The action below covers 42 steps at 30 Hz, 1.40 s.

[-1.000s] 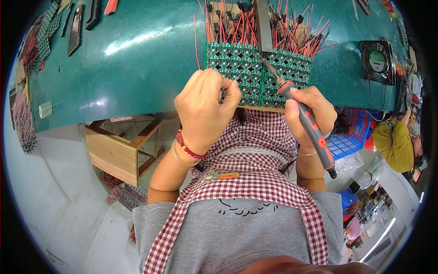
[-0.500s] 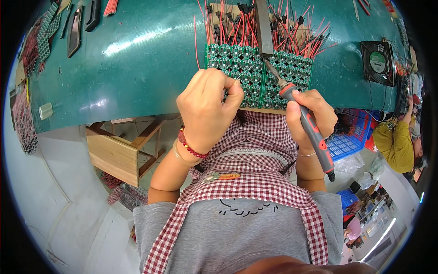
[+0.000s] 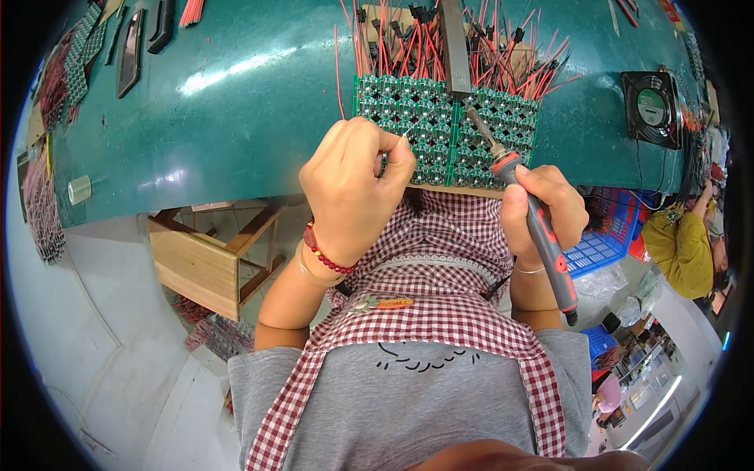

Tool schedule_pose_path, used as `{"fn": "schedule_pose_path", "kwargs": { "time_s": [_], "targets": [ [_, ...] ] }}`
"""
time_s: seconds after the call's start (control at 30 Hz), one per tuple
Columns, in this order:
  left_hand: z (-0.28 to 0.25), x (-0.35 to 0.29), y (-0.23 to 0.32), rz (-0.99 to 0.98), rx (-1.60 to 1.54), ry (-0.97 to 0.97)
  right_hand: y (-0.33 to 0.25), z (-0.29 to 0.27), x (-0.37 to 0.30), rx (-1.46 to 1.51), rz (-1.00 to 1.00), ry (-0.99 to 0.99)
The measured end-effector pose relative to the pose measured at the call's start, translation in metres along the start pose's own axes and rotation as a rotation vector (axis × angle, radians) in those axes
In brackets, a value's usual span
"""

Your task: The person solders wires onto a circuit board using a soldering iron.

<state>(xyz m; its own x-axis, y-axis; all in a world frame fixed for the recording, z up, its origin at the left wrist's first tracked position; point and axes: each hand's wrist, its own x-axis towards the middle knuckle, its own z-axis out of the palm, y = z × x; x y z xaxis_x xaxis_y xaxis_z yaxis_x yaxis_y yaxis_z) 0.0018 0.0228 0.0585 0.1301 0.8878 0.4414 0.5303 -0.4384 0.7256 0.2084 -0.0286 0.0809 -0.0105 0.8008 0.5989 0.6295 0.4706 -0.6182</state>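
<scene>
Green tabletop (image 3: 243,133), glossy, glare streak beyond and left of the left hand's grip. Room dropped away below the bench: wooden stool (image 3: 195,263) under the left forearm, blue crate (image 3: 597,253) behind the right hand, co-worker in a yellow-green top (image 3: 674,251) farther out to the right.

Left hand (image 3: 352,177): knuckles up, thumb and index pinched on a thin wire (image 3: 410,129), free end slanting up-right over the boards. Right hand (image 3: 564,202): pen-style grasp on a grey-red soldering iron (image 3: 553,255), handle sloping back toward the wrist, tip up-left over the boards. Couldn't tell if the tip touched.

Green circuit boards (image 3: 436,149) sat between the two grips and just beyond them, in a block on tan backing. Left fist hid the block's near-left corner. Metal bar (image 3: 453,51) ran onto the block's far edge, its end just beside the iron tip. Red leads (image 3: 397,47) with black connectors fanned out past the boards, both sides of the bar. Black fan (image 3: 652,108) stood well right of the iron; phone (image 3: 130,55) lay far off, up-left of the left grip.
</scene>
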Motion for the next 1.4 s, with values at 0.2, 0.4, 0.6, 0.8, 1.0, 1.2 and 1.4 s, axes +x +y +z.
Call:
{"fn": "schedule_pose_path", "kwargs": {
  "time_s": [0.2,0.4,0.6,0.8,1.0,1.2,1.4],
  "targets": [
    [0.004,-0.002,0.001,0.003,0.006,-0.001,0.0,0.003,0.002,-0.005,0.006,-0.015],
    [0.006,0.001,0.001,0.012,0.017,-0.015,0.002,0.007,0.001,-0.009,0.011,-0.054],
    [0.006,0.002,0.003,0.0,0.028,-0.028,0.002,0.009,0.001,-0.004,0.003,-0.045],
    [0.002,0.0,0.002,-0.004,0.018,-0.012,0.001,0.004,-0.001,0.01,0.014,-0.009],
    [0.007,0.0,0.001,0.001,0.02,-0.022,0.003,0.01,0.001,-0.006,0.014,-0.04],
    [0.003,0.001,0.006,0.008,0.012,-0.02,-0.001,0.0,0.0,-0.013,0.006,-0.007],
    [0.009,0.002,0.005,0.022,-0.006,-0.012,0.001,-0.002,0.002,-0.013,0.008,-0.024]
  ]
}}
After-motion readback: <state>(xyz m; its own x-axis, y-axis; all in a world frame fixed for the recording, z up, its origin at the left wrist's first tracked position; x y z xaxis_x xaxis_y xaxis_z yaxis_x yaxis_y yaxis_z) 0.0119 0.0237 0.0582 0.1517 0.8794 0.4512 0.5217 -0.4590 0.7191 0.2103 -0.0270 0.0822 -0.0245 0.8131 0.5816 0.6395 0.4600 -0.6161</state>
